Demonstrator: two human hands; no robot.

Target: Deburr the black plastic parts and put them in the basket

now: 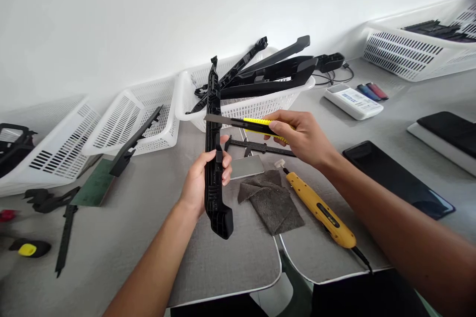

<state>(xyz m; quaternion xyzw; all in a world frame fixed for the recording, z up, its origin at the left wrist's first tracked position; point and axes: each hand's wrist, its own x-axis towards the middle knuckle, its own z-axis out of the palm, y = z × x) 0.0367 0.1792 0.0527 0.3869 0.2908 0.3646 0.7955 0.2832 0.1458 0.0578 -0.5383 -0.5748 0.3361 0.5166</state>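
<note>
My left hand [208, 178] is closed around a long black plastic part [213, 124], holding it upright above the grey table [141, 218]. My right hand [301, 136] grips a yellow and black utility knife [256, 126]. Its extended blade [217, 119] lies across the black part near its middle, touching its edge. Behind the hands a white basket [241, 106] holds several similar long black parts [271, 72].
A yellow powered hand tool [320, 208] with a cord, grey abrasive pads [273, 198] and a caliper [260, 147] lie under the hands. More white baskets [130, 124] line the wall. A dark phone [394, 176] lies at right, a small white box [353, 101] farther back.
</note>
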